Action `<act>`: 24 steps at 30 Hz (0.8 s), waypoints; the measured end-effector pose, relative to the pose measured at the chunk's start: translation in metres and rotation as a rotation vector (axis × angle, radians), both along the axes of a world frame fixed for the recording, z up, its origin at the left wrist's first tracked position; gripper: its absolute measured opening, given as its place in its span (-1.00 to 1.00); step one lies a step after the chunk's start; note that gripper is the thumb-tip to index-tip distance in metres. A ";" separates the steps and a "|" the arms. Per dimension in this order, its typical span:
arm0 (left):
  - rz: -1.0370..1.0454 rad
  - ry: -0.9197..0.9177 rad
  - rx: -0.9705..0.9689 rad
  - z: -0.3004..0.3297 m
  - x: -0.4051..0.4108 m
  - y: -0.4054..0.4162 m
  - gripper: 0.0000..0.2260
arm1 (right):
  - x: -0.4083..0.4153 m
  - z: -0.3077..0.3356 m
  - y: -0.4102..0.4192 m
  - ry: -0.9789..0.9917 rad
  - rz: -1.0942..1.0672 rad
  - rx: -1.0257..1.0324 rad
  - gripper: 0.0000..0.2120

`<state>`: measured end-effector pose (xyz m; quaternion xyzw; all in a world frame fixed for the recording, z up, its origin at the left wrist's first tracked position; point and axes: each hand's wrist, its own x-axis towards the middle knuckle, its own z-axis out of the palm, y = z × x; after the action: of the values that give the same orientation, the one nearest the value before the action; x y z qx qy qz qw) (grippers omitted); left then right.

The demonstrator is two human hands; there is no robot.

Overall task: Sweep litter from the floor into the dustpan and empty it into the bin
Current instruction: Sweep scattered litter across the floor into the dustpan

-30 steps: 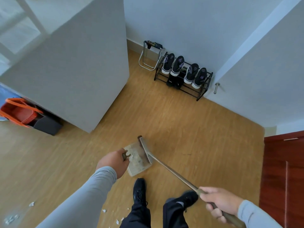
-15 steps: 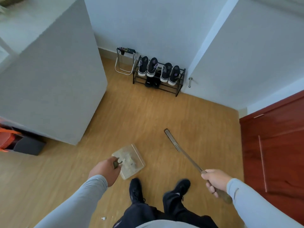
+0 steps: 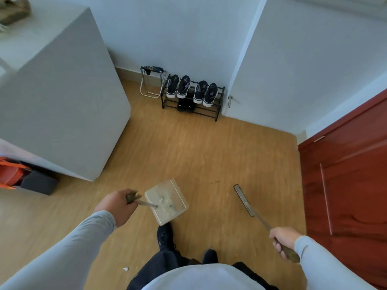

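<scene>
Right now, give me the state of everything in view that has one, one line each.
dustpan: held by left hand, litter inside
broom: held by right hand, apart from dustpan
paper scrap: unswept on floor
shoe rack: four shoes on top
red door: shut
folding stool: folded against wall

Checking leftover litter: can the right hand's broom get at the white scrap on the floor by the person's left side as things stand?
Probably not directly: the scrap lies left of the legs, while the right hand holds the broom out to the right; the legs stand between.
</scene>
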<state>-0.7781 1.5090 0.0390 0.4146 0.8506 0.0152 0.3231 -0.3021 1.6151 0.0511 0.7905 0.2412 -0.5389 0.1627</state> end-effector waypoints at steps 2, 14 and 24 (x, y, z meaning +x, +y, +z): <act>0.056 0.012 0.018 0.011 0.021 -0.020 -0.69 | 0.021 -0.009 0.001 -0.005 0.016 0.024 -0.75; 0.437 0.081 0.089 0.049 0.090 -0.167 -0.80 | -0.049 -0.072 -0.079 0.208 0.685 0.022 -0.77; 0.602 0.091 0.070 0.038 0.076 -0.296 -0.80 | -0.120 -0.057 -0.183 0.156 1.399 -0.010 -0.79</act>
<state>-0.7025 1.2131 0.0768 0.1553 0.9477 0.1209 0.2514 -0.4220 1.4324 -0.0059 0.4081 0.7015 -0.3642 0.4569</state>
